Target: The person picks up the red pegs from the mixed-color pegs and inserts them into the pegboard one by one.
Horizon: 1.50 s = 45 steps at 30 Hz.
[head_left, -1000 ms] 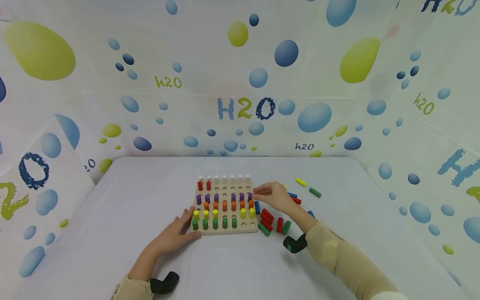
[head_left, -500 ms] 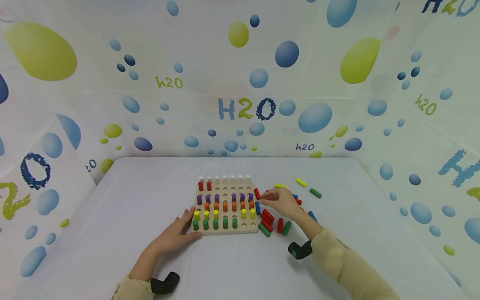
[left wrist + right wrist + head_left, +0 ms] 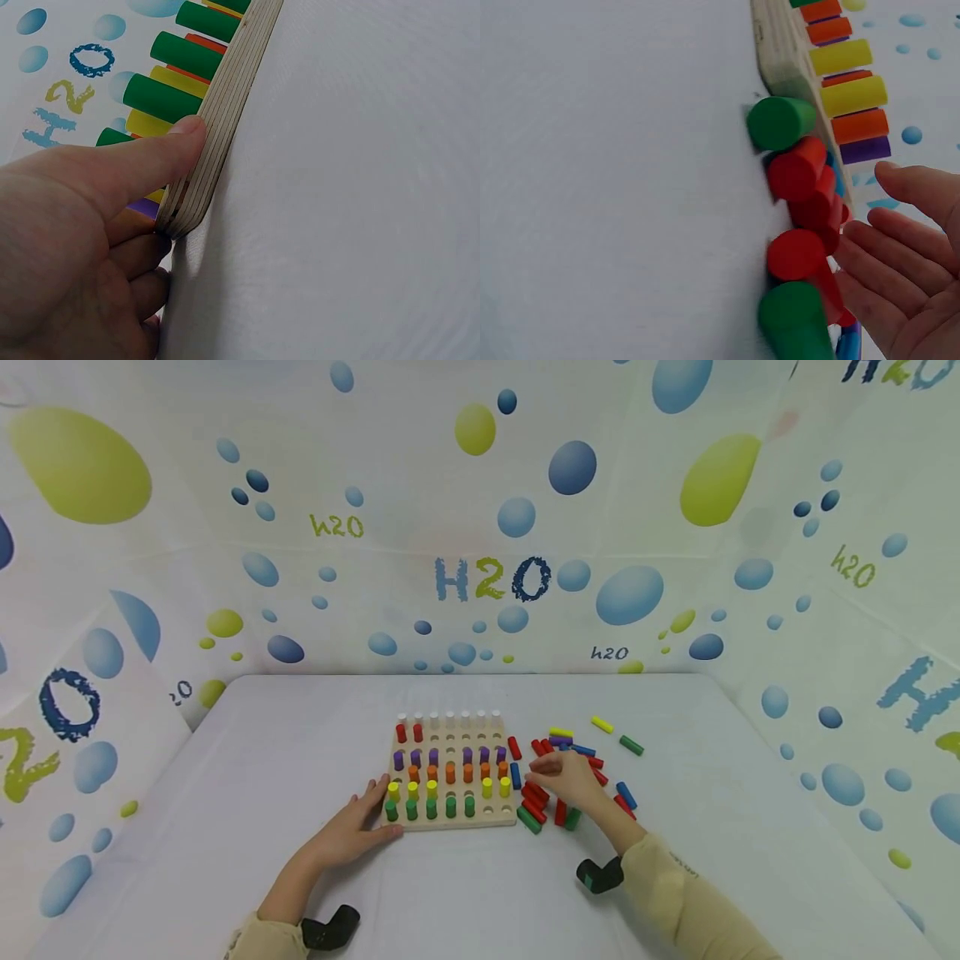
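Note:
A wooden pegboard (image 3: pixel 459 822) carries upright pegs in rows of white, red, purple, orange, yellow and green. My left hand (image 3: pixel 341 835) grips its near left corner; in the left wrist view the thumb (image 3: pixel 161 154) presses the front edge and the fingers curl beside the corner. To the right of the board, my right hand (image 3: pixel 566 778) hovers over loose pegs with nothing in it. Its fingers are extended in the right wrist view, the thumb apart from them. Closest to it lie red pegs (image 3: pixel 536 793) and a blue peg (image 3: pixel 515 776) along the board's side.
More loose pegs are scattered to the right, among them a green peg (image 3: pixel 631 745), a yellow peg (image 3: pixel 602 724) and a blue peg (image 3: pixel 626 794). One red peg (image 3: pixel 513 747) lies near the board's right edge. A white cloth (image 3: pixel 300 727) covers the table.
My right hand has moved from the board's right edge to the right and nearer to me, over the loose pegs, uncovering a red peg beside the board. The left hand has stayed put.

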Each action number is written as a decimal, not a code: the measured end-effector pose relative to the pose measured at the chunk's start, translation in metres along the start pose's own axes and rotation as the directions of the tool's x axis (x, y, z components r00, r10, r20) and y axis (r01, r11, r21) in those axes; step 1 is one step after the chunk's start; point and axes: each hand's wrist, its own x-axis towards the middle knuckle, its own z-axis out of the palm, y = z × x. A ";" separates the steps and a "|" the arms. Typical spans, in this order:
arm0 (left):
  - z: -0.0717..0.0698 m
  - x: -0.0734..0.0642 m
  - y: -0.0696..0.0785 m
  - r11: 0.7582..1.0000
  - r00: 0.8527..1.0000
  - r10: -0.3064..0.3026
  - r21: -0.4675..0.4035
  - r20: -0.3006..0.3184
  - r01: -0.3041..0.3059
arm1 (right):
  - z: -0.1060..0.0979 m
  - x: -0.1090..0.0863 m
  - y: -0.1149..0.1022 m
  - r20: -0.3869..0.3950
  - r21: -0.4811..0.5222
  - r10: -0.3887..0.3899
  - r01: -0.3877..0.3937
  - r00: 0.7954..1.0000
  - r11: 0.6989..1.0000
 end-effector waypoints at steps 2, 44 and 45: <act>0.000 0.000 0.001 1.000 1.000 -0.003 0.001 0.002 0.003 | 0.001 -0.001 0.001 -0.003 -0.008 -0.001 0.001 1.000 1.000; 0.000 0.000 0.001 1.000 1.000 -0.017 0.001 0.006 0.017 | 0.009 -0.006 -0.004 0.070 -0.259 -0.121 0.135 0.990 0.957; 0.000 0.000 0.001 1.000 1.000 -0.018 0.003 0.005 0.018 | 0.008 -0.006 -0.003 0.061 -0.223 -0.118 0.129 0.991 0.966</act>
